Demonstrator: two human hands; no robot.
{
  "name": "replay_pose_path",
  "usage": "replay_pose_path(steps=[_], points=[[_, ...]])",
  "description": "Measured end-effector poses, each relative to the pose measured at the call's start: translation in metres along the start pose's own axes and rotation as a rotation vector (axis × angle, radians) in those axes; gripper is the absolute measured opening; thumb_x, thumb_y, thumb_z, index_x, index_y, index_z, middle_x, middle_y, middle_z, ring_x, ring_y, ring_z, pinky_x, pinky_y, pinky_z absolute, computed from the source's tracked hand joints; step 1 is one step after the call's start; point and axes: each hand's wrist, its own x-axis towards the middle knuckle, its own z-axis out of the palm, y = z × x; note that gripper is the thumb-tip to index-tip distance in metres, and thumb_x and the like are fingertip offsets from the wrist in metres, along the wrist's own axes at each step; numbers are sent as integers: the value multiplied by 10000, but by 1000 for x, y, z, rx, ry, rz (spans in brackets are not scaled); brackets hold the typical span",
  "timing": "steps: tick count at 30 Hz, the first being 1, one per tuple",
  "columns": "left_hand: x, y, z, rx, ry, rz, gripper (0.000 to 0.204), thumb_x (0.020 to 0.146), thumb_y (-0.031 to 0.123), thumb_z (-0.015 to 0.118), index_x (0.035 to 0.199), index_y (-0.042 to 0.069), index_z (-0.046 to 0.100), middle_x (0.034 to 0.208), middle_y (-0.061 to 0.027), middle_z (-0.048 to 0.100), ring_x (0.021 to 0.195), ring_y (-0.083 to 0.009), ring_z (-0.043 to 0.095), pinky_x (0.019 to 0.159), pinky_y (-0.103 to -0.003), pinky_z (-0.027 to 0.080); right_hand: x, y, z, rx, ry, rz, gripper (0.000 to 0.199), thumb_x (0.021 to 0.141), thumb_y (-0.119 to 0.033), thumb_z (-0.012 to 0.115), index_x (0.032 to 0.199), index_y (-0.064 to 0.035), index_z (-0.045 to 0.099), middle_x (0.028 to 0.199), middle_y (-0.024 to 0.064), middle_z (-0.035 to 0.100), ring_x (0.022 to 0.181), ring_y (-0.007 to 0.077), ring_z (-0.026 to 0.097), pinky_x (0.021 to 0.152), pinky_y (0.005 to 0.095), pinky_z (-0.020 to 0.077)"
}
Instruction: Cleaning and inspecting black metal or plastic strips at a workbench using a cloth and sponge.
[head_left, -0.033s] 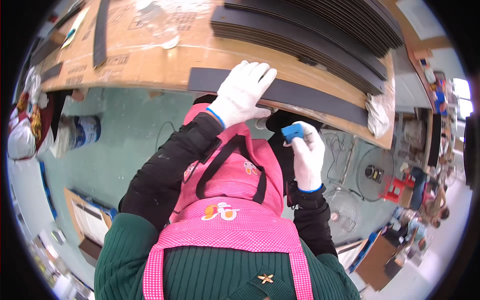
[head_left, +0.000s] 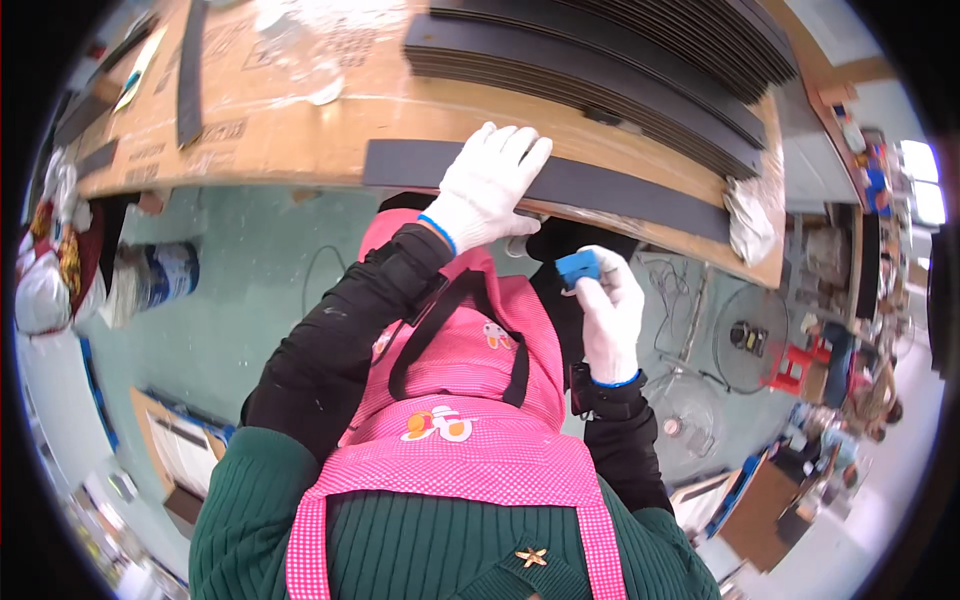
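A long dark grey board (head_left: 630, 198) lies along the near edge of the table. Across its left part rests my left hand (head_left: 488, 185) in a white knit glove, fingers stretched out flat on top and thumb pointing toward the table's edge. My right hand (head_left: 612, 315), gloved the same way, is in front of the table, apart from the board. Its thumb and fingers pinch a small blue block (head_left: 578, 267) with a notch in it.
Stacks of dark boards (head_left: 590, 95) fill the table's far right. A crumpled white cloth (head_left: 750, 222) lies by the board's right end. A clear bottle (head_left: 318, 80) and a narrow dark strip (head_left: 190, 80) are at the left. Below stand a bucket (head_left: 170, 275) and a fan (head_left: 685, 420).
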Motion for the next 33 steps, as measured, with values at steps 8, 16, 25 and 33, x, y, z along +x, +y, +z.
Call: replay_pose_path(steps=[8,16,25,33], points=[[17,14,9,1,-340,-87,631,749,318,895,1274,77,641,1132,-132,667,1108,-358,653,941,-469,533,-27,28,-44,128,161,31,397,1016,-91,692,1381,50,625,1224,100,740,979,134,687,858,295,572],[34,-32,-25,28,-470,-319,479,912,461,751,1224,98,762,1102,-152,761,1060,-365,729,936,-458,574,-15,29,-42,177,252,76,398,1024,-122,707,1374,53,633,1189,66,741,901,89,635,857,267,537],[8,-8,1,31,-266,-197,806,642,322,966,1342,81,648,1266,-145,641,1214,-378,600,1046,-477,504,-7,35,-35,269,147,45,387,1030,-116,690,1372,53,626,1185,87,755,958,116,681,882,281,559],[-25,7,-27,-94,-305,-255,585,713,296,914,1207,79,687,1126,-151,697,1059,-363,706,916,-471,581,74,46,59,1049,-340,89,330,1073,-88,619,1350,91,601,1322,168,662,1252,275,656,1139,466,515]])
